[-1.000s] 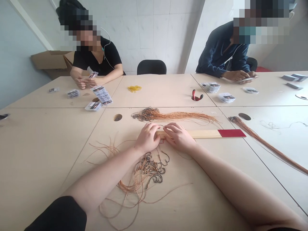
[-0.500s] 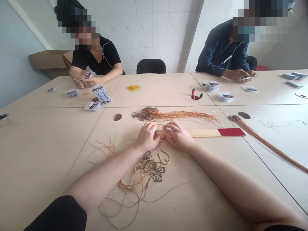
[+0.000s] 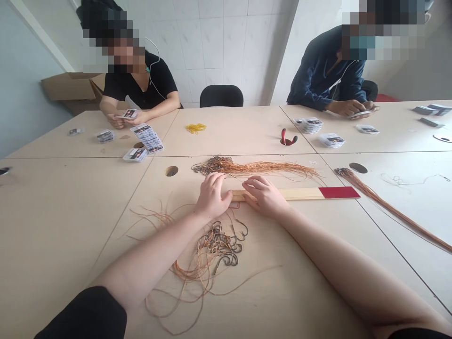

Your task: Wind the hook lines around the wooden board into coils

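Observation:
My left hand (image 3: 212, 197) is at the left end of a flat wooden strip (image 3: 300, 194) with a dark red end. Its thumb rests near the strip's end, the fingers arched above. My right hand (image 3: 265, 197) lies across the strip just to the right, fingers bent. A thin dark length of fishing line (image 3: 233, 176) runs between the fingertips of both hands; whether a hook is on it is hidden. Below my hands lies a loose heap of fishing hooks (image 3: 221, 242) with orange-brown lines. Behind them stretches a bundle of hooked lines (image 3: 268, 168).
Another tied bundle of lines (image 3: 388, 205) lies at right. Red-handled pliers (image 3: 288, 138) stand in a table hole. Yellow bands (image 3: 196, 128) lie further back. Two people sit opposite, handling cards among stacks of small packs (image 3: 332, 140). A black chair (image 3: 221, 96) stands between them.
My left hand has shifted slightly up and left, its fingers drawing apart from my right hand's. The gap between the fingertips is wider, with the thin dark piece spanning it.

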`<action>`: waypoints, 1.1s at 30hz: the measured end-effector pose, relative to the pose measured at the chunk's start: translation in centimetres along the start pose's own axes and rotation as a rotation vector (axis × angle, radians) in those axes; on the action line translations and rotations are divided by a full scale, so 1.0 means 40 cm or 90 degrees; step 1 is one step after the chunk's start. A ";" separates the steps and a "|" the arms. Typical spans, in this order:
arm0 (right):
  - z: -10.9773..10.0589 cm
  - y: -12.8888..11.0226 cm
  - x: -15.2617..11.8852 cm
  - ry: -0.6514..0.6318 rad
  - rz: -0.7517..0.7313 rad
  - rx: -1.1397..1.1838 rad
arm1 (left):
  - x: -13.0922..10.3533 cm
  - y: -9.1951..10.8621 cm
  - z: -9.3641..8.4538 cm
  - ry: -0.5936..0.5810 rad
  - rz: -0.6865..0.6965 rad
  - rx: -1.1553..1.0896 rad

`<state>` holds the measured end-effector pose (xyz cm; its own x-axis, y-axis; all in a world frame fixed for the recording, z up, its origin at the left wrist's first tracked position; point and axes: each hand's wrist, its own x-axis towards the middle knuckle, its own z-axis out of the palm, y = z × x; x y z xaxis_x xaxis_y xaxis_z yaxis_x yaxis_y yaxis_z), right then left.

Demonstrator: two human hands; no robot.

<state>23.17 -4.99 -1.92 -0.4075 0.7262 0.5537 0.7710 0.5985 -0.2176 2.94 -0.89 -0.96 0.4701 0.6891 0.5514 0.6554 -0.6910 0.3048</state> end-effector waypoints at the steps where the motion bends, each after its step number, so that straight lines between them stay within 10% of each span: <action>1: -0.003 0.009 0.000 0.010 0.004 -0.004 | 0.003 -0.008 -0.002 0.007 -0.009 0.008; 14: -0.036 0.194 -0.031 0.130 0.175 -0.126 | 0.032 -0.138 0.003 0.051 -0.119 0.102; 33: -0.018 0.161 -0.032 0.046 0.345 -0.040 | 0.023 -0.121 0.018 -0.053 -0.159 0.134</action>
<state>29.02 -2.32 -3.45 0.0884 0.8985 0.4301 0.8897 0.1230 -0.4397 0.63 3.23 -2.49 0.3204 0.8529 0.4121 0.8603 -0.4441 0.2503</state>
